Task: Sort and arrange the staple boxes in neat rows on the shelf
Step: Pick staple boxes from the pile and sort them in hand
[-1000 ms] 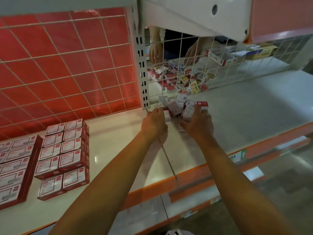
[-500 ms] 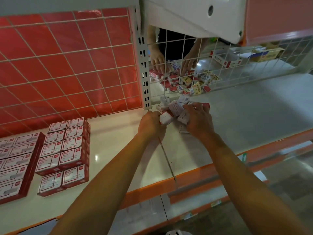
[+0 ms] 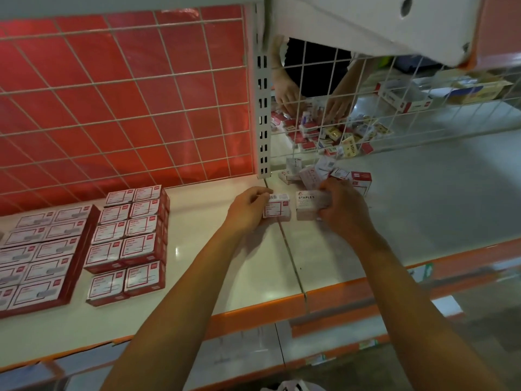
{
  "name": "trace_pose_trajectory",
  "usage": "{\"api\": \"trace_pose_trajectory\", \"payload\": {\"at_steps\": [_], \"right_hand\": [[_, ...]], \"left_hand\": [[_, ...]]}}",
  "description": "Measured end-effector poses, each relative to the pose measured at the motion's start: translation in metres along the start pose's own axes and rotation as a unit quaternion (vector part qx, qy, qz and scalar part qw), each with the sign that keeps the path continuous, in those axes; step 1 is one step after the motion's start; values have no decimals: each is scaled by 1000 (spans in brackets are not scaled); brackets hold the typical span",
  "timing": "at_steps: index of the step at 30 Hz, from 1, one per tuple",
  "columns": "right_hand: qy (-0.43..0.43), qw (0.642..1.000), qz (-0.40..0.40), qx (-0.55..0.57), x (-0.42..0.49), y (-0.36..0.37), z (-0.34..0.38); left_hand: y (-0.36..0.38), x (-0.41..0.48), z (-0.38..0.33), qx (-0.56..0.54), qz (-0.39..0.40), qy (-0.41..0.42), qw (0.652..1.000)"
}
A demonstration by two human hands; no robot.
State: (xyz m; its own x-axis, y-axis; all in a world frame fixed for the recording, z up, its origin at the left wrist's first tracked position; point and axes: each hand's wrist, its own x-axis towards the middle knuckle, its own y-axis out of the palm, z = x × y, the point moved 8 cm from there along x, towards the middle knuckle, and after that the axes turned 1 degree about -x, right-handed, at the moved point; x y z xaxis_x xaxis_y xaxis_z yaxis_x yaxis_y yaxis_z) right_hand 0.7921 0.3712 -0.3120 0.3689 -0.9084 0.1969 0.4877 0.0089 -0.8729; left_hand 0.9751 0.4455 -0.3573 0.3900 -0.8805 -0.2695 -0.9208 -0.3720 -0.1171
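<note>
Fingers [image 3: 260, 194] of the left hand [image 3: 248, 211] pinch a red-label box [image 3: 277, 211], the right hand [image 3: 346, 213] wraps a STAPLES box [image 3: 308, 206], both just in front of the foot of the slotted upright [image 3: 262, 108]! Trouble ahead, I reckon: on the shelf [image 3: 225, 277], the neat rows [image 3: 127, 238] left of the upright could be knocked askew by careless placing; the loose pile [image 3: 318, 172] right of its foot could tumble; either box could slip. Rows run off frame; right-hand fingers [image 3: 328, 190] hide their box's end; small print blurs.
</note>
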Motion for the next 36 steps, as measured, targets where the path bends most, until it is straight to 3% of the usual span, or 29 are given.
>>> {"api": "trace_pose_trajectory", "payload": {"at_steps": [3, 10, 18, 36], "right_hand": [[-26, 996, 34, 80, -11, 9, 19], [-49, 969, 92, 225, -31, 15, 58], [-78, 928, 155, 330, -54, 26, 109], [-122, 930, 174, 300, -134, 88, 273]], "left_hand": [[-16, -23, -11, -19, -1, 38, 999], [-56, -66, -12, 36, 52, 32, 998], [-117, -102, -4, 95, 20, 65, 993], [-295, -205, 37, 138, -43, 98, 985]]}}
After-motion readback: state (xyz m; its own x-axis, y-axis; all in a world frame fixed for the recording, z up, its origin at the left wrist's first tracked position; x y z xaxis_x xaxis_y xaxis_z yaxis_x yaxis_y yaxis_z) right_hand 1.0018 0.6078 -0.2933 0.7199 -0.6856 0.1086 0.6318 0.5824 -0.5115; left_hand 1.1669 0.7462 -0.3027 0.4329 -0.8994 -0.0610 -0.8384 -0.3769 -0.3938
